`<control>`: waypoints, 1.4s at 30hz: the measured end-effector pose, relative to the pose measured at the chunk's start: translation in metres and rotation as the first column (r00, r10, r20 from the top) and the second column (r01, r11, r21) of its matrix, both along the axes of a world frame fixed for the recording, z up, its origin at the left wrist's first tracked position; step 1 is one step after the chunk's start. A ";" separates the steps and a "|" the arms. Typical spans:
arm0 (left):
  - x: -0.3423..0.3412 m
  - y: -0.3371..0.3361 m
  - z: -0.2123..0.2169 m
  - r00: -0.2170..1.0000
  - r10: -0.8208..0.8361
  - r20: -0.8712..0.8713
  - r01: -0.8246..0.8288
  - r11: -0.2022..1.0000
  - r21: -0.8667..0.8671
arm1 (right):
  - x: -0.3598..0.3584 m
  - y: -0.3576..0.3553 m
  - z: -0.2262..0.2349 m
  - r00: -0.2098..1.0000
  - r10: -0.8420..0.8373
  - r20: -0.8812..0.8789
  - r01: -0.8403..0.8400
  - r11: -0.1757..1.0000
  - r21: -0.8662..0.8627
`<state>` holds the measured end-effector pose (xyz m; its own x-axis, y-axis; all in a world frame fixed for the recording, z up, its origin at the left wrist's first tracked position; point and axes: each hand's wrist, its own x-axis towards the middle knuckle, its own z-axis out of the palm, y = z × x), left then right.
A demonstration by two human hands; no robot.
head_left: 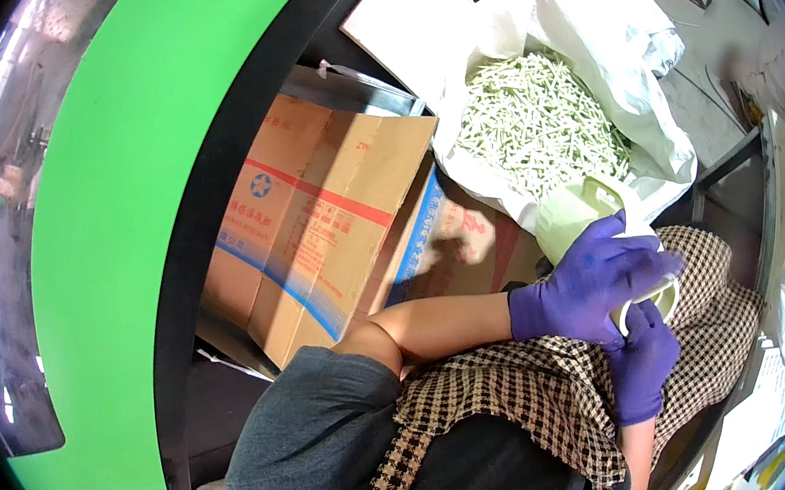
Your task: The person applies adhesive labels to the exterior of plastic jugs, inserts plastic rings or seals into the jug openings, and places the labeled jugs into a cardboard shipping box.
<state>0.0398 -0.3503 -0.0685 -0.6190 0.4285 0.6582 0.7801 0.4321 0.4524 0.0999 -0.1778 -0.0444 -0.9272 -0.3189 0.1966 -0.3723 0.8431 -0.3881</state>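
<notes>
left hand (pixel 590 282) clutching pale green jug (pixel 561 213), right hand (pixel 645 363) pinching pale loop (pixel 673 298) (fingertips part-hidden), glove slip might scatter pellets (pixel 541 122)

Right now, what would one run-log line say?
Left hand: around pale plastic container | Right hand: at curved pale plastic edge | Beyond: white sack of pale-green pellets | Left side: cardboard box
</notes>
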 end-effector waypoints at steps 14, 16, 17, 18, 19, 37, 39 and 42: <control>-0.110 -0.054 0.009 0.959 0.280 0.042 -0.283 0.943 0.174 | -0.015 -0.001 0.021 0.980 0.166 -0.107 -0.171 0.985 -0.035; -0.113 -0.068 0.009 0.970 0.240 -0.026 -0.232 0.957 0.175 | 0.015 0.020 0.018 0.973 0.218 -0.073 -0.226 0.964 -0.137; -0.109 -0.076 0.011 0.952 0.299 0.071 -0.305 0.947 0.099 | 0.027 0.031 0.013 0.968 0.239 -0.069 -0.248 0.954 -0.168; -0.104 -0.078 0.011 0.946 0.254 0.200 -0.296 0.929 0.220 | 0.043 0.045 0.009 0.982 0.186 -0.040 -0.190 0.969 -0.157; -0.100 -0.080 0.012 0.959 0.270 0.084 -0.281 0.944 0.174 | 0.062 0.060 0.008 0.993 0.115 -0.015 -0.116 0.984 -0.139; -0.012 0.000 -0.011 0.998 0.058 0.020 -0.053 0.975 -0.217 | 0.316 0.317 0.028 0.307 -0.883 -0.355 0.930 0.357 -0.084; -0.013 0.010 0.002 0.998 0.022 0.065 -0.015 0.994 -0.107 | 0.343 0.313 0.010 0.235 -0.932 -0.275 0.942 0.288 -0.171; -0.004 0.023 0.030 0.909 -0.215 -0.357 0.117 0.954 -0.277 | 0.373 0.301 -0.017 0.137 -0.949 -0.283 0.962 0.196 -0.190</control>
